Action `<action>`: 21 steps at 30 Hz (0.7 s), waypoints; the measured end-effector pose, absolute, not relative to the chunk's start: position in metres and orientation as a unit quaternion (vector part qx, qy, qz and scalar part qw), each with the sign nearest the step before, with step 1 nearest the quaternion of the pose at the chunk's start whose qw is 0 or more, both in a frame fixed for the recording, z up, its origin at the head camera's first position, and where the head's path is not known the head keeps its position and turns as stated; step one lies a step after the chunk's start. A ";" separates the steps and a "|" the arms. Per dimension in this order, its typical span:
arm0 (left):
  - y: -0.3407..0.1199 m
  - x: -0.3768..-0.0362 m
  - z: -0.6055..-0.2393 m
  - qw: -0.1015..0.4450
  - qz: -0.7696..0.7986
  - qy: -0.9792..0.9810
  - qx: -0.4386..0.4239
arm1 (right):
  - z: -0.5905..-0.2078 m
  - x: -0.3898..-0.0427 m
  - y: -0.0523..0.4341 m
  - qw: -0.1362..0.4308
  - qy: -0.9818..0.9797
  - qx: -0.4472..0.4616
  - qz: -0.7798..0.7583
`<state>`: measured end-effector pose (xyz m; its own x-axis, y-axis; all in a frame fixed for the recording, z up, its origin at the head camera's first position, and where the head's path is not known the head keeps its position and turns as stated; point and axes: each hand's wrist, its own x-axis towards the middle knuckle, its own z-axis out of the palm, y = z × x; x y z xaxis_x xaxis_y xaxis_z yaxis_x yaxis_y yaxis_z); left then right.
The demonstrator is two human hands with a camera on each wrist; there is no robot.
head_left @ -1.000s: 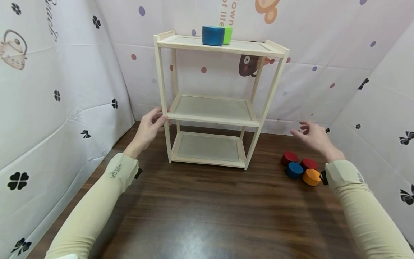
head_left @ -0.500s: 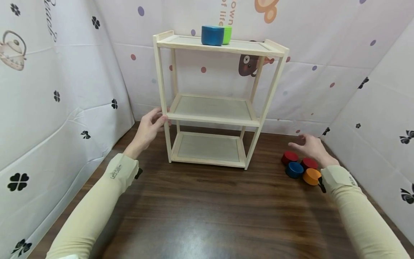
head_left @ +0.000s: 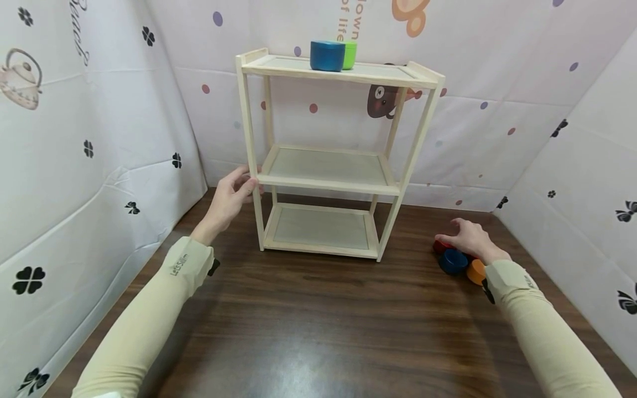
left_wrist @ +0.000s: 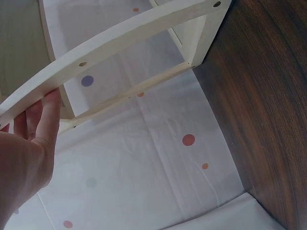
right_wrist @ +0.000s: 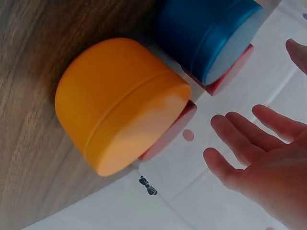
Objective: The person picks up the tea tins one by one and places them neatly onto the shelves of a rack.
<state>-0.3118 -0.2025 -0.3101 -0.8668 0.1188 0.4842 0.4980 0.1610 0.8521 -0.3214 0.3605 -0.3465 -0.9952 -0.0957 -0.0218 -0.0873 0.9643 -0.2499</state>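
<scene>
A pale wooden three-tier shelf rack (head_left: 328,186) stands upright at the back. My left hand (head_left: 231,193) grips its left front post at the middle tier; in the left wrist view, fingers (left_wrist: 48,117) of that hand bend against the post. Over at the right, my right hand (head_left: 470,239) hovers over a cluster of small round tins, fingers spread and holding nothing. The cluster has a blue tin (head_left: 453,262), an orange tin (head_left: 476,272) and a red tin (head_left: 441,246) partly under the hand. Another red tin (right_wrist: 177,132) shows behind the orange one in the right wrist view.
On the rack's top tier sit a larger blue tin (head_left: 327,56) and a light green tin (head_left: 350,55) partly behind it. Patterned white cloth (head_left: 209,110) walls in the back and both sides of the dark wooden table (head_left: 318,320).
My right hand has come down and slightly left over the tins, covering parts of the red ones. The left hand stays on the post, and the rack has not moved.
</scene>
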 end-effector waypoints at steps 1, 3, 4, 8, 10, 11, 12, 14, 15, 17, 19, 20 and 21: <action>-0.202 -0.312 -0.310 0.155 -0.615 -0.745 -0.207 | -0.348 -0.322 0.360 0.018 0.991 -0.048 -0.123; -0.202 -0.312 -0.310 0.155 -0.615 -0.745 -0.207 | -0.351 -0.322 0.359 0.018 0.991 -0.053 -0.120; -0.202 -0.312 -0.310 0.156 -0.615 -0.745 -0.208 | -0.352 -0.323 0.359 0.018 0.991 -0.054 -0.119; -0.202 -0.311 -0.310 0.155 -0.612 -0.747 -0.209 | -0.356 -0.322 0.357 0.022 0.991 -0.059 -0.120; -0.201 -0.311 -0.309 0.155 -0.611 -0.748 -0.208 | -0.358 -0.322 0.357 0.027 0.990 -0.062 -0.126; -0.201 -0.311 -0.309 0.155 -0.612 -0.747 -0.208 | -0.359 -0.322 0.357 0.028 0.989 -0.065 -0.128; -0.201 -0.311 -0.309 0.155 -0.612 -0.747 -0.208 | -0.361 -0.322 0.357 0.028 0.989 -0.067 -0.130; -0.201 -0.311 -0.309 0.156 -0.612 -0.747 -0.208 | -0.363 -0.323 0.359 0.027 0.988 -0.073 -0.134; -0.201 -0.311 -0.309 0.156 -0.613 -0.746 -0.208 | -0.364 -0.323 0.359 0.026 0.988 -0.074 -0.136; -0.201 -0.311 -0.309 0.156 -0.614 -0.746 -0.209 | -0.365 -0.322 0.359 0.022 0.987 -0.074 -0.138; -0.202 -0.311 -0.309 0.155 -0.614 -0.746 -0.207 | -0.367 -0.323 0.359 0.018 0.988 -0.073 -0.138; -0.202 -0.311 -0.310 0.155 -0.614 -0.746 -0.206 | -0.368 -0.323 0.359 0.015 0.988 -0.072 -0.137; -0.202 -0.311 -0.310 0.155 -0.613 -0.747 -0.206 | -0.369 -0.323 0.358 0.012 0.988 -0.071 -0.137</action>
<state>-0.3112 -0.2023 -0.3098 -0.8674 0.1179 0.4835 0.4972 0.1631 0.8522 -0.3234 0.3579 -0.3686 -0.9897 -0.1428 -0.0046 -0.1362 0.9527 -0.2718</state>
